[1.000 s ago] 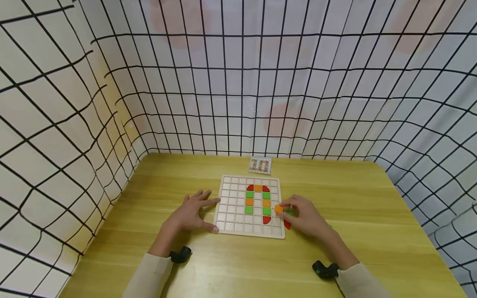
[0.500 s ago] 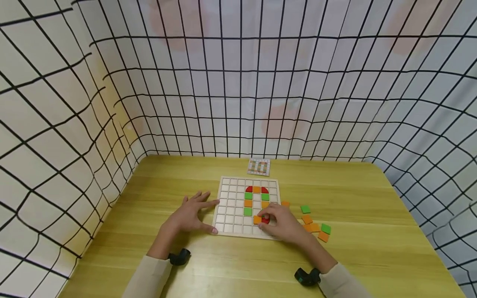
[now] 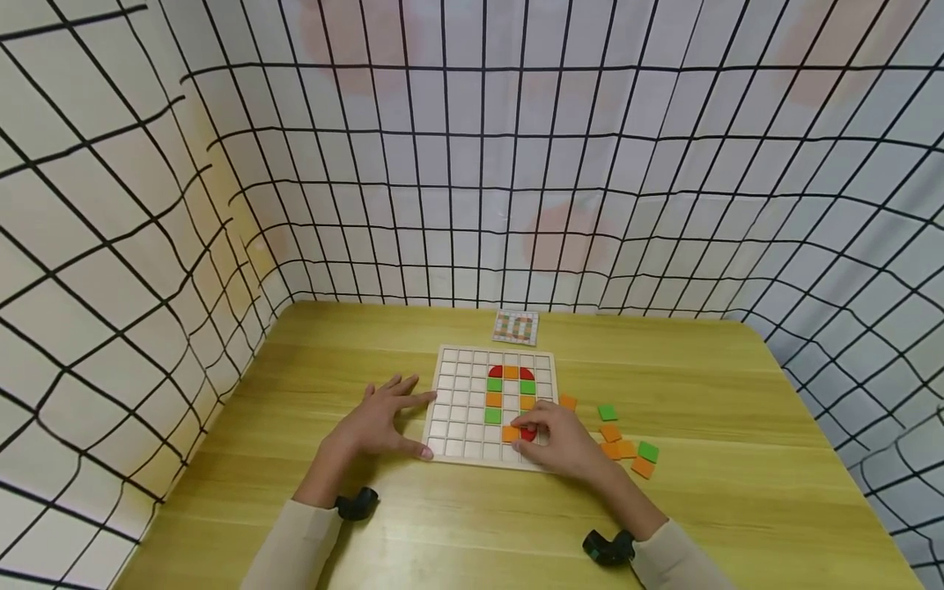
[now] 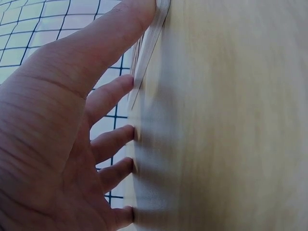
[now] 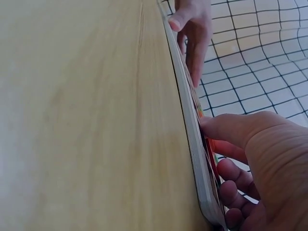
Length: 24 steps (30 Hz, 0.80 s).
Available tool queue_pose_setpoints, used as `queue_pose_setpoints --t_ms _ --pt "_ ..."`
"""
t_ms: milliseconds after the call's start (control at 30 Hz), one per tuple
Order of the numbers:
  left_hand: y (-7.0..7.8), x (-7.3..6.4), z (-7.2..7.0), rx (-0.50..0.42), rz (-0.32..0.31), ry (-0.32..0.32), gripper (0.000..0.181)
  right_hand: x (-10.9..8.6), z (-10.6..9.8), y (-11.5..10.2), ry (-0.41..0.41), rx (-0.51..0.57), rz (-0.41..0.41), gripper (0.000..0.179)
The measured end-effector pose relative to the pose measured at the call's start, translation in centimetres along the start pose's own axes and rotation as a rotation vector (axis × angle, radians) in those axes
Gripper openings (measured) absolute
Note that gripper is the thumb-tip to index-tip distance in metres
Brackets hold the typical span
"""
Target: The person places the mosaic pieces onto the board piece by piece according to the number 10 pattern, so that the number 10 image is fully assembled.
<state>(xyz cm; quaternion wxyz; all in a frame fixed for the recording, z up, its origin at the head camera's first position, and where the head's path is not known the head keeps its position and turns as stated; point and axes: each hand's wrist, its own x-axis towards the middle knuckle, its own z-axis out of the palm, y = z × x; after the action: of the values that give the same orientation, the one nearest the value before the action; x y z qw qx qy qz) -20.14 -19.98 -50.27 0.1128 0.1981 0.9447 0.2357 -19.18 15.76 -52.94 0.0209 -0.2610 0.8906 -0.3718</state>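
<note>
A pale gridded board point(image 3: 459, 410) lies on the table, bearing red quarter-round tiles, green tiles and orange tiles in two columns joined at the top. My left hand point(image 3: 378, 419) rests at the board's left edge with fingers spread, thumb near the lower left corner. Over the lower right of the board, my right hand point(image 3: 559, 440) pinches an orange square tile point(image 3: 510, 434) between thumb and index finger. That tile lies in the bottom row, just left of a red quarter-round tile point(image 3: 528, 435). Part of the right column is hidden under the right fingers.
Right of the board lie loose orange tiles point(image 3: 642, 468) and green tiles point(image 3: 607, 412). A small pattern card point(image 3: 515, 327) sits behind the board. Black wire mesh point(image 3: 479, 188) encloses the wooden table point(image 3: 369, 344) at the back and sides.
My right hand has carried the orange tile left from the board's right edge to the bottom row, uncovering the loose tiles. Over the last half second it stays there. My left hand has not moved.
</note>
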Motion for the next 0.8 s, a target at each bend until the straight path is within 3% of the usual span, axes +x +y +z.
queue_pose_setpoints --t_ms 233,567,800 --pt "-0.22 0.08 -0.05 0.011 -0.012 -0.002 0.101 0.06 -0.02 -0.17 0.006 0.016 -0.037 0.025" --pt "-0.22 0.08 0.21 -0.001 -0.011 -0.001 0.1 -0.07 -0.15 -0.19 -0.012 0.02 -0.003 0.026" --pt "-0.05 -0.04 0.09 0.0 -0.018 0.004 0.101 -0.07 -0.45 0.44 0.0 0.1 0.07 0.02"
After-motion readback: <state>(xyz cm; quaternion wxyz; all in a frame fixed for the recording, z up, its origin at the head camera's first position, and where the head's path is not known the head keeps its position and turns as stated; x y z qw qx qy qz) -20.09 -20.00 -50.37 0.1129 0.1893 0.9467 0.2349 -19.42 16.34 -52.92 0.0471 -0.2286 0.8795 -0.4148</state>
